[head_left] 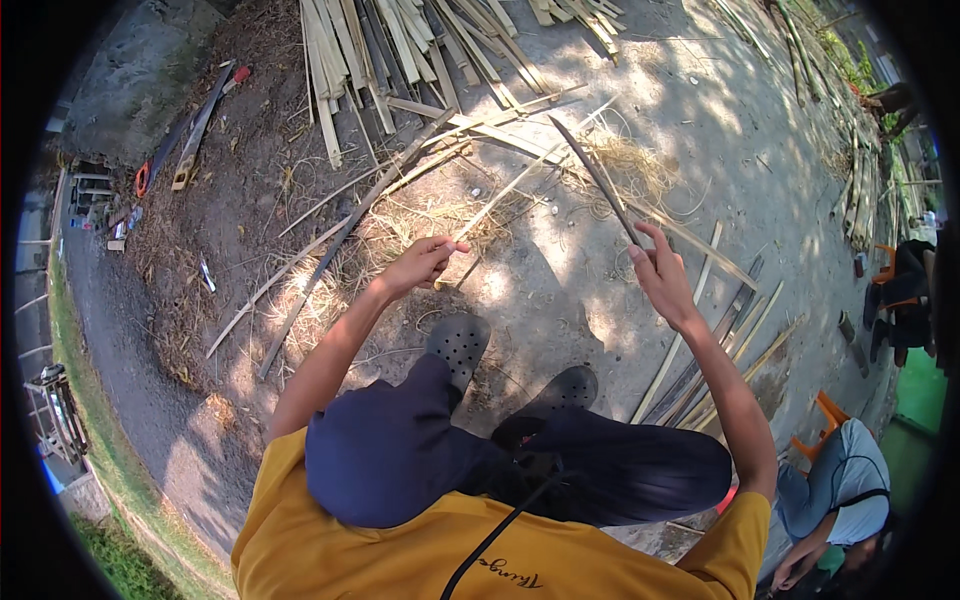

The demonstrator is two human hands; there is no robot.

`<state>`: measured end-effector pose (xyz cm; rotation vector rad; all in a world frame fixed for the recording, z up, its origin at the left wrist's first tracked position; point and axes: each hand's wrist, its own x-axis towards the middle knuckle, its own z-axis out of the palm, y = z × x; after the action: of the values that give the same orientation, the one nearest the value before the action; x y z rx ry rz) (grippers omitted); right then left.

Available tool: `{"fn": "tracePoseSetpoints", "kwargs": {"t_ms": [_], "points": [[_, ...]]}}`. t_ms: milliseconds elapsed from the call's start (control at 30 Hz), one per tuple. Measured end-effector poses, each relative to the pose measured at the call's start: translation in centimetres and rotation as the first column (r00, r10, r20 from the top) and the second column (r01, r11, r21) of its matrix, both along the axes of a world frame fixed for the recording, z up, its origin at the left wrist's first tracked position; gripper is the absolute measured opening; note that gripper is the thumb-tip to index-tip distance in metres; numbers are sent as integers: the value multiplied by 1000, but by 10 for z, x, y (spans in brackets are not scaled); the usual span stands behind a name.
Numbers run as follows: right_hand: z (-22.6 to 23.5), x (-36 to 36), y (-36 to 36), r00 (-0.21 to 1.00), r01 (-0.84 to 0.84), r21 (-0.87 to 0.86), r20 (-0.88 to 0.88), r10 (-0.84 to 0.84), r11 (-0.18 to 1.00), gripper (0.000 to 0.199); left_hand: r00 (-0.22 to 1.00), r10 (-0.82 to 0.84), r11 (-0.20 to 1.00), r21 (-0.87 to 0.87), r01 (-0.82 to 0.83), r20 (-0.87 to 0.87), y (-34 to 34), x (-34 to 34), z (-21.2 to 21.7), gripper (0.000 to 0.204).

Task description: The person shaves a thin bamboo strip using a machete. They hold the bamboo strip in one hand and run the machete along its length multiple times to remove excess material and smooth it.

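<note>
My left hand [424, 264] is closed on the near end of a thin pale bamboo strip [510, 191], which slants away up and to the right. In my right hand [662, 276] is a long, narrow, dark blade-like piece [594, 176]; whether it is a knife or a dark strip I cannot tell. Its far end points up and left, close to the bamboo strip, and the two seem to cross or nearly meet there. Both hands are apart, held above the ground in front of my knees.
Split bamboo strips [345, 60] lie piled at the far side, with curly shavings [640, 165] nearer. More strips [700, 345] lie to my right. Handsaws [195, 135] rest at the left. A seated person [845, 485] is at the lower right. My clogs [460, 345] are below my hands.
</note>
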<state>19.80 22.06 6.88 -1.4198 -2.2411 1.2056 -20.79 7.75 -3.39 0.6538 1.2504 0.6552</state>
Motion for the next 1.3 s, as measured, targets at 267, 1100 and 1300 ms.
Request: {"fn": "tracePoseSetpoints", "kwargs": {"t_ms": [267, 1100, 1300], "points": [[-96, -110, -43, 948, -99, -96, 293, 123, 990, 58, 970, 167, 986, -55, -160, 176, 18, 46, -45, 29], [-172, -112, -24, 987, -89, 58, 141, 80, 994, 51, 774, 85, 973, 221, 73, -628, -8, 63, -38, 29], [-173, -103, -11, 991, 8, 24, 130, -11, 1000, 45, 762, 120, 969, 241, 48, -636, -28, 59, -27, 29]]}}
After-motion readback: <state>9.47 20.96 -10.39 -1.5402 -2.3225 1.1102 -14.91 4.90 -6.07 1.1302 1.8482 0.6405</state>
